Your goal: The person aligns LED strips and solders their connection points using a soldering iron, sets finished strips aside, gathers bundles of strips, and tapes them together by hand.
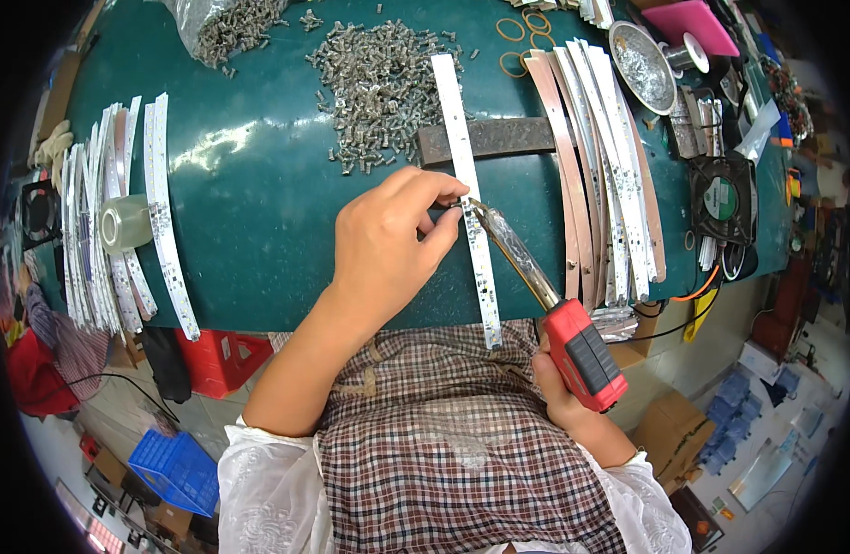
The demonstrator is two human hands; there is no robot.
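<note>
A stack of white strips (120, 222) lies at the left of the green table (259, 185). The left hand (383, 245) pinches a small part against a long white strip (468, 185) lying mid-table beside a pile of metal bits (374, 88). The right hand (559, 383) grips a red-handled soldering iron (545, 300), its tip touching the strip.

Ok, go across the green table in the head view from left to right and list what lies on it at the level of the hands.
Stack of white strips → clear tape roll → left hand → white strip being worked on → soldering iron in the right hand → fanned strips → black fan.
</note>
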